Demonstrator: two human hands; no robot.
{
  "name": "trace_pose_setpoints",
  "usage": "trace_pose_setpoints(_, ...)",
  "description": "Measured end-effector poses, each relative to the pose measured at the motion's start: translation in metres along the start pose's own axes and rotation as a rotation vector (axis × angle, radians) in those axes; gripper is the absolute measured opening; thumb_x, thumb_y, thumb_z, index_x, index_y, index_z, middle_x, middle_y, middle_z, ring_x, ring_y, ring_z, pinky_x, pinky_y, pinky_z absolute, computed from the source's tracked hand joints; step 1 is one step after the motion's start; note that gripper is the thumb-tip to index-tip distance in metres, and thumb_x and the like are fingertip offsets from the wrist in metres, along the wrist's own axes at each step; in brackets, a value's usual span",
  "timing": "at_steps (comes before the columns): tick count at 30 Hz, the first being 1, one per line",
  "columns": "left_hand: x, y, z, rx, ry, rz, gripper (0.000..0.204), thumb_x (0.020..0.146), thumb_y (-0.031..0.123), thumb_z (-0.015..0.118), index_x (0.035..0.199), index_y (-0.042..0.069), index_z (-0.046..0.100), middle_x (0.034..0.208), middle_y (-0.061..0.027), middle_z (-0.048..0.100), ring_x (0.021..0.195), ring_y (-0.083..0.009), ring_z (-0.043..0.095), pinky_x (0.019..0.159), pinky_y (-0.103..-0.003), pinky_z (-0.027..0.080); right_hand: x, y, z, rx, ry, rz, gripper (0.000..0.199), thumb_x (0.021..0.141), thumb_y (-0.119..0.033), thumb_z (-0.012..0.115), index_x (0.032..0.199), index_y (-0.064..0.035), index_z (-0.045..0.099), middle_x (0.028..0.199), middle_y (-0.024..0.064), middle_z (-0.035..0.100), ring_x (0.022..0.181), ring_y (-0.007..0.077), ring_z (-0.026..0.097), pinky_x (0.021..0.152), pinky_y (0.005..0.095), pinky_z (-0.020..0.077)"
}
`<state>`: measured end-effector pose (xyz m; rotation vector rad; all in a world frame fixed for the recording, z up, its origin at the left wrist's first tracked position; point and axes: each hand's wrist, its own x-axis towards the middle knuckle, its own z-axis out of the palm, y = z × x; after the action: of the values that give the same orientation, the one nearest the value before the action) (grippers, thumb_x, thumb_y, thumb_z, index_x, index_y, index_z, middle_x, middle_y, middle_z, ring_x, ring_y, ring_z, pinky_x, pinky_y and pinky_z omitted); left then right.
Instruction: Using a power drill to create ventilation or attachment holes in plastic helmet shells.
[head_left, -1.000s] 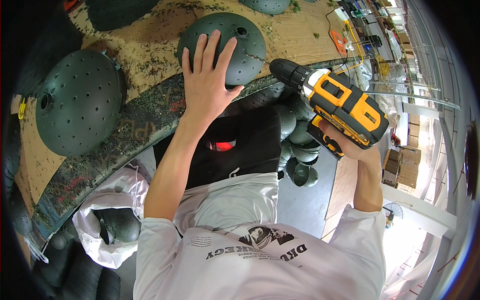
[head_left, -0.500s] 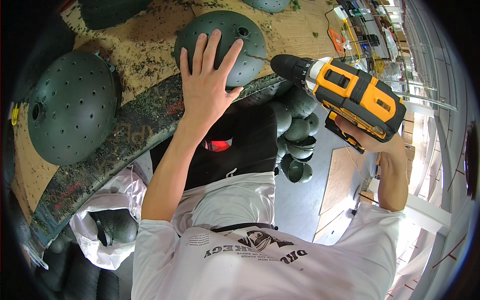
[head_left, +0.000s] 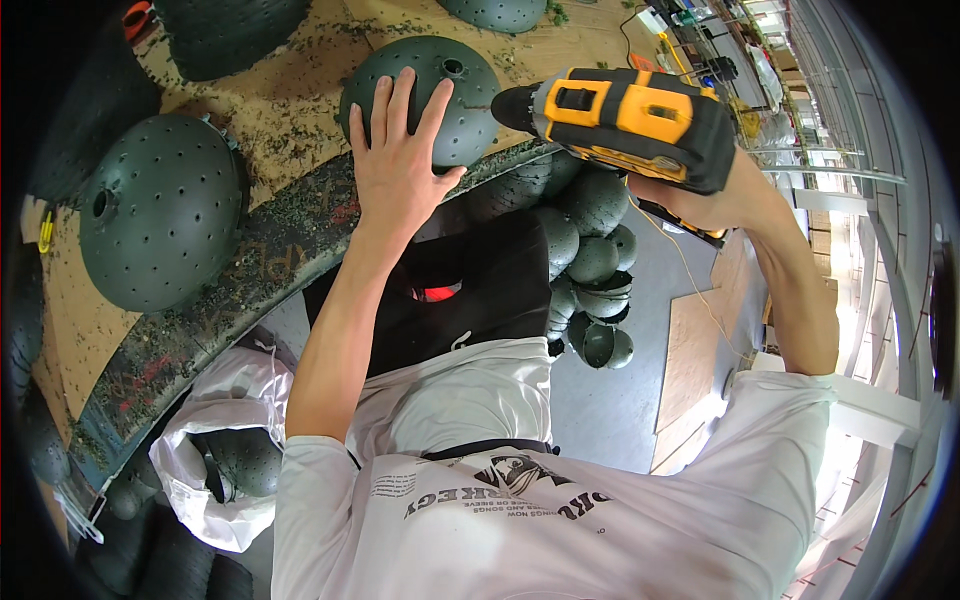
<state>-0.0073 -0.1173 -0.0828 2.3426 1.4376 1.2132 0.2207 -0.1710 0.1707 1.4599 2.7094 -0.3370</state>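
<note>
Up on the wooden surface [head_left: 300,95], seen from the head camera, the left hand [head_left: 395,165] lies flat with fingers spread on a dark green dome [head_left: 450,95] dotted with small holes, pressing it near the surface's front edge and gripping nothing. The right hand [head_left: 705,195] is wrapped tight around the grip of a yellow and black drill [head_left: 620,125], whose nose points left at the dome's right side, just beside it. A larger green dome [head_left: 160,210] sits well apart to the left. Below the edge lies a heap of green shells [head_left: 590,270], and a white bag [head_left: 215,450] holds another.
</note>
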Motion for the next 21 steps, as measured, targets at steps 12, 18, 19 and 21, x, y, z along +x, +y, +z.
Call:
trace_pose_setpoints(12,-0.003,0.002,-0.005,0.052,-0.019,0.036,0.111,0.064,0.039,0.096,0.158,0.026,0.039,0.162,-0.0144,0.033,0.151,-0.0382,0.032,0.120,-0.062,0.030,0.009,-0.014,0.002,0.089,-0.023,0.220,0.037,0.083,-0.021,0.072,0.113,-0.0009,0.065,0.098,0.0247,0.070,0.094,0.0425,0.066,0.084,0.0447,0.0531)
trace_pose_setpoints(18,-0.004,0.007,-0.005,0.064,-0.055,0.044,0.110,0.067,0.041,0.094,0.159,0.023,0.036,0.163,-0.0173,0.031,0.152,-0.0417,0.029,0.119,-0.063,0.030,0.029,-0.024,0.021,0.167,-0.054,0.334,0.042,0.079,-0.020,0.076,0.115,-0.0007,0.066,0.097,0.0214,0.071,0.093,0.0369,0.069,0.083,0.0438,0.0541)
trace_pose_setpoints(19,-0.009,0.005,-0.007,0.063,-0.065,0.060,0.110,0.067,0.041,0.094,0.159,0.023,0.036,0.163,-0.0173,0.031,0.152,-0.0417,0.029,0.119,-0.063,0.030,0.048,-0.014,0.031,0.086,-0.280,0.377,0.049,0.079,-0.021,0.080,0.120,-0.0006,0.065,0.101,0.0180,0.073,0.097,0.0321,0.071,0.087,0.0411,0.0556)
trace_pose_setpoints(21,-0.001,0.004,-0.001,0.084,-0.062,0.029,0.110,0.066,0.041,0.095,0.158,0.023,0.037,0.163,-0.0172,0.032,0.151,-0.0416,0.030,0.118,-0.063,0.030,0.048,0.002,0.034,0.074,-0.153,0.318,0.043,0.080,-0.018,0.079,0.116,0.0001,0.066,0.097,0.0167,0.073,0.093,0.0315,0.071,0.084,0.0405,0.0559)
